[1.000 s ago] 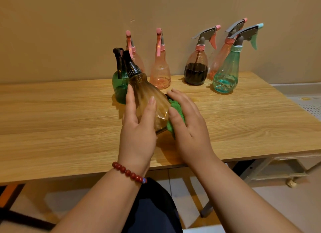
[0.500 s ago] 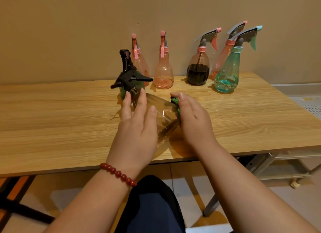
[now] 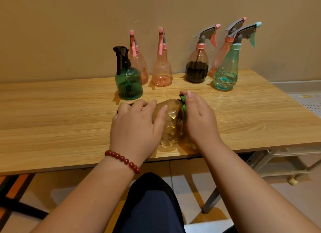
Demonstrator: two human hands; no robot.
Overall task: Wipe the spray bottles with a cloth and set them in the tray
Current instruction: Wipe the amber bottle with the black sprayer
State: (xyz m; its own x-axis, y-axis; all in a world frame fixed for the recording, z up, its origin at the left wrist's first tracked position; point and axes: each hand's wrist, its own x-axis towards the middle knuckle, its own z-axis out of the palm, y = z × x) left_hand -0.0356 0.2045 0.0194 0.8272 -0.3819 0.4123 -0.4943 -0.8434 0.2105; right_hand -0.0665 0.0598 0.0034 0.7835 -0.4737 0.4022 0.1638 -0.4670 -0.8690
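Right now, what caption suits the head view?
Left hand holds amber bottle over table; right hand presses green cloth against it.

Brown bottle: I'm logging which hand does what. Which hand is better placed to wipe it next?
Right. The right hand grips the green cloth and presses it against the brown bottle. The left hand holds that bottle, which is tipped on its side.

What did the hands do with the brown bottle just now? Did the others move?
The brown bottle tipped from leaning upright to lying almost flat, bottom toward the person. The left hand kept gripping it and now hides its black sprayer. The right hand slid the green cloth from the bottle's side toward its far end. The six standing bottles stayed put.
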